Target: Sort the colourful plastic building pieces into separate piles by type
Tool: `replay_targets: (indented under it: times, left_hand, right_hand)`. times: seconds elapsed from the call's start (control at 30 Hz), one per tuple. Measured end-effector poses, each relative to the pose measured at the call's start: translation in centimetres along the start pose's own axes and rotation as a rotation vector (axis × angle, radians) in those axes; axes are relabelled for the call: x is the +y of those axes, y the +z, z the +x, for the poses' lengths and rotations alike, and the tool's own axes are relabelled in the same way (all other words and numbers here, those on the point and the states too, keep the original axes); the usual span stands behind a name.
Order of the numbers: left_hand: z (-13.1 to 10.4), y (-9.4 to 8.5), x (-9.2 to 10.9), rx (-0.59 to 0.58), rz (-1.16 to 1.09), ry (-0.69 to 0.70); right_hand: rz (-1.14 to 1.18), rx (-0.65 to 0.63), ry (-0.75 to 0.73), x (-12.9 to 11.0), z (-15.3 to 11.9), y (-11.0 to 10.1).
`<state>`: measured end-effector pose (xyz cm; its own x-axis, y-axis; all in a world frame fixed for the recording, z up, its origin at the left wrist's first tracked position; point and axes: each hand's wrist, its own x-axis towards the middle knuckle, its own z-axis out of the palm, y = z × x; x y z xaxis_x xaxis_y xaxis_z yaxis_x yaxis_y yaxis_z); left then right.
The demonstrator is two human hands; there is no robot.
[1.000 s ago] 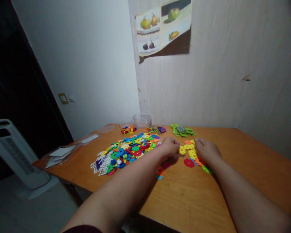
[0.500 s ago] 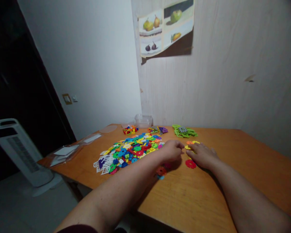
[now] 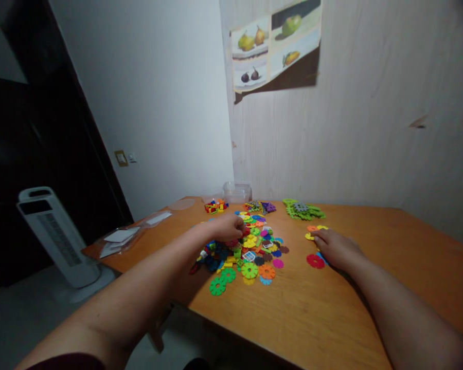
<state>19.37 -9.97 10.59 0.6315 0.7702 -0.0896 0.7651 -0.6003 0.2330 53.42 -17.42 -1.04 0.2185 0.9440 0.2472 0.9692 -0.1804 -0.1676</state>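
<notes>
Head view: I see left hand (image 3: 229, 227) over multicoloured plastic-piece pile (image 3: 250, 241) on orange-brown wooden table (image 3: 301, 313); bare forearm (image 3: 154, 272) blocks pile's left part, grip I can't tell. Right hand (image 3: 337, 248) partly covers yellow-and-orange plastic discs (image 3: 309, 237), grip hidden too. Clear plastic tub (image 3: 237, 192) behind.

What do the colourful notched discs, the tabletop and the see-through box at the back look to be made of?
Notched discs: probably plastic, fairly matt; flat, even bright colours and uniform notches suggest it.
Tabletop: wood or a wood-look laminate, faintly sheeny; orange-brown with faint grain.
See-through box: likely clear, smooth plastic, judging by its transparent walls; glass isn't ruled out.
</notes>
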Motion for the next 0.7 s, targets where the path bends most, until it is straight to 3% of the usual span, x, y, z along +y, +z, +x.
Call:
replay_targets:
  times: [0.17, 0.4, 0.57, 0.7]
  left_hand:
    - [-1.2, 0.2, -1.1, -0.133, 0.059, 0.047]
    - [-0.7, 0.8, -1.7, -0.124, 0.084, 0.047]
    - [0.8, 0.7, -1.4, 0.062, 0.076, 0.091]
    - [2.4, 1.3, 0.6, 0.226, 0.014, 0.121]
  right_hand:
    - [0.011, 0.008, -0.016, 0.4, 0.3, 0.4]
    - [0.013, -0.017, -0.005, 0.1, 0.0, -0.1]
    - [0.022, -0.036, 0.006, -0.6, -0.3, -0.8]
    - [0.081, 0.055, 0.093, -0.5, -0.3, -1.5]
